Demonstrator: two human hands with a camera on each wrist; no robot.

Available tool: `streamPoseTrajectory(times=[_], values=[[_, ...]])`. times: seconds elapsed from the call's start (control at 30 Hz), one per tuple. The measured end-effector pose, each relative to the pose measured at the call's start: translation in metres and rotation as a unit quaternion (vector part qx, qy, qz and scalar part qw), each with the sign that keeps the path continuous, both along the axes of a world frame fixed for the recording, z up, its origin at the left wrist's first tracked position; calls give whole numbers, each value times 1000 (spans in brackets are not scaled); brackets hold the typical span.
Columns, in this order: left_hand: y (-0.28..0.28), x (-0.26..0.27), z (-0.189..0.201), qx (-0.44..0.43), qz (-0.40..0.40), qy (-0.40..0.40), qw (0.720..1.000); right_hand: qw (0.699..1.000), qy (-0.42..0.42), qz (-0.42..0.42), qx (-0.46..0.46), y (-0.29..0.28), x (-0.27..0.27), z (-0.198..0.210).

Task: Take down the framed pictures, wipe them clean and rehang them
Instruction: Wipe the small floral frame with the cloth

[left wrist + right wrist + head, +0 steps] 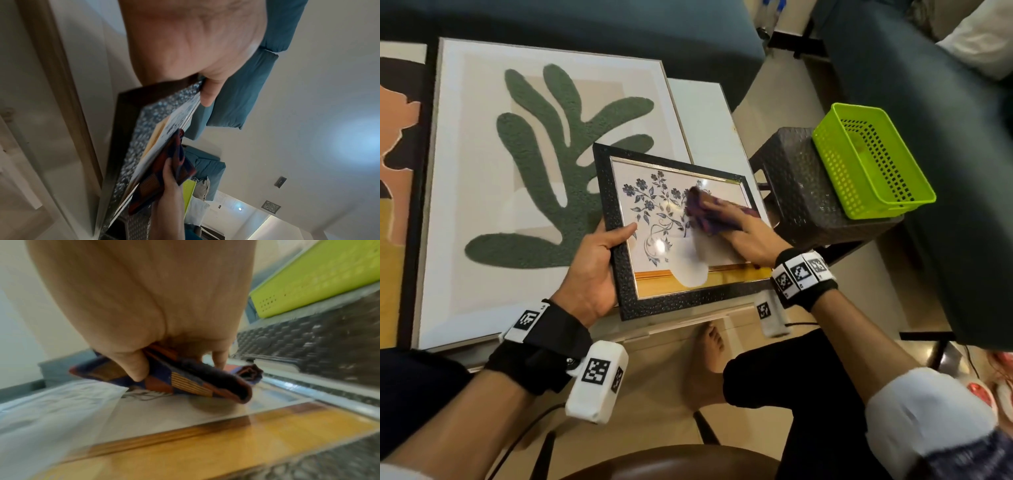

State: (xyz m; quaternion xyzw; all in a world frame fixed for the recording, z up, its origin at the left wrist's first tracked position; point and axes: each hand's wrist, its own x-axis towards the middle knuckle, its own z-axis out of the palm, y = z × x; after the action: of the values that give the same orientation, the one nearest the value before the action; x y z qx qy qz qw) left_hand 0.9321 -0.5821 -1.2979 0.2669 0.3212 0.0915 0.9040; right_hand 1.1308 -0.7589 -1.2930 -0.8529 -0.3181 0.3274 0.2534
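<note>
A small picture in a black textured frame (654,301), a blue flower print under glass, is tilted up over the front edge of the white table. My left hand (602,253) grips its left edge, thumb on the front and fingers hidden behind. My right hand (739,229) holds a folded purple-and-red checked cloth (705,212) flat against the right part of the glass. The left wrist view shows the frame (139,146) edge-on with the cloth (164,178) on it. In the right wrist view, thumb and fingers pinch the cloth (195,379) on the glass (185,415).
A large framed green leaf picture (544,164) lies flat on the white table (705,113), with another framed picture (397,171) at its left. A lime green basket (869,161) sits on a dark woven stool (808,198) to the right. Teal sofas (928,102) stand behind and right.
</note>
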Motion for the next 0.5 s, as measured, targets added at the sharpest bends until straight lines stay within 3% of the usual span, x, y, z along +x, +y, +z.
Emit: streamPoseTrajectory(times=[0.1,0.2,0.27,0.4,0.5], values=[[-1,0,2,-2,0,-7,1000,995,-40,-79,-51,-1,8,1],[0,0,0,-5,1,-1,1000,999,-24,32,-20,2,-6,-6],[0,0,0,-2,-3,1,1000,999,8,54,5,-1,-4,-11],[-2,0,3,-3,-1,-10,1000,991,-23,-125,-31,-5,21,-14],[-2,0,4,-5,1,-10,1000,994,-25,-95,-48,2,19,-13]])
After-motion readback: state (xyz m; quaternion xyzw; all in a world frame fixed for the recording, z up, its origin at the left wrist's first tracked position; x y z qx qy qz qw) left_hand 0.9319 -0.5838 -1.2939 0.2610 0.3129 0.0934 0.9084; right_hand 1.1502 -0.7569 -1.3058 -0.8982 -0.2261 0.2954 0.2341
